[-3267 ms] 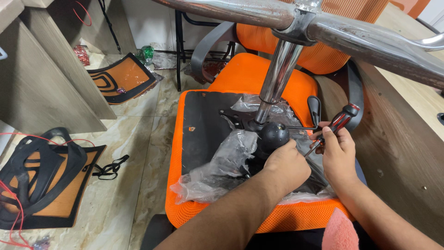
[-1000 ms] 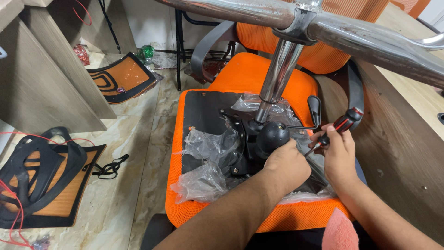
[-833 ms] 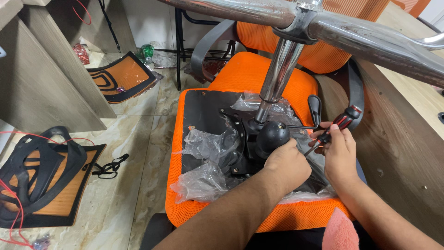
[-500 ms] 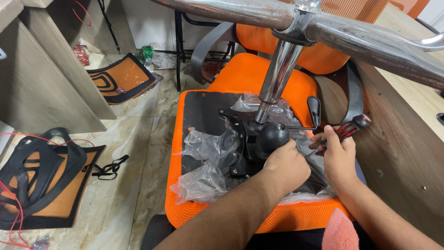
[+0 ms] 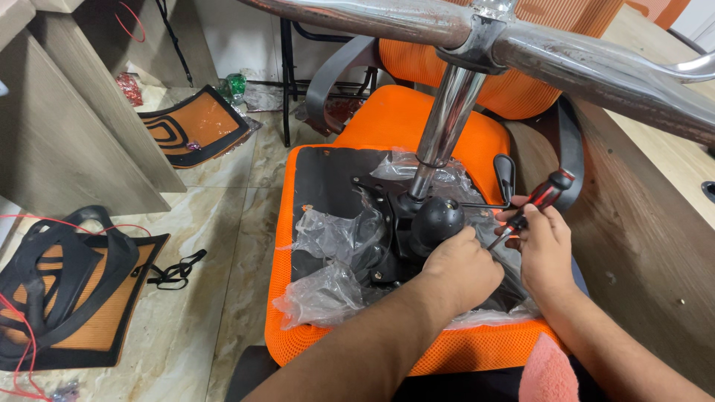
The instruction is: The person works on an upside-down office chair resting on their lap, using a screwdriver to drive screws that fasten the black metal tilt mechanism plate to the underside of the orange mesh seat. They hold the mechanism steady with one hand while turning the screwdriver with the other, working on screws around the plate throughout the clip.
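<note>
An orange mesh office chair (image 5: 387, 126) lies upside down, its black underside mechanism (image 5: 417, 223) wrapped in clear plastic film (image 5: 335, 260). A chrome gas column (image 5: 447, 126) rises from it to the chrome base arms (image 5: 596, 67). My left hand (image 5: 462, 268) rests closed on the mechanism by the black round boot. My right hand (image 5: 544, 246) grips a red-and-black screwdriver (image 5: 540, 201), its tip angled down toward the mechanism beside my left hand. A black lever paddle (image 5: 505, 171) sticks up just behind the screwdriver.
A wooden panel (image 5: 648, 246) stands close on the right. Orange-and-black chair back frames lie on the marble floor at left (image 5: 67, 290) and farther back (image 5: 194, 126). A wooden board (image 5: 82, 141) leans at left. Black straps (image 5: 175, 269) and a pink cloth (image 5: 547, 372) lie nearby.
The screwdriver handle has swung between tilts in my right hand over the same spot. My left hand has stayed on the mechanism; the plastic film shifted a little.
</note>
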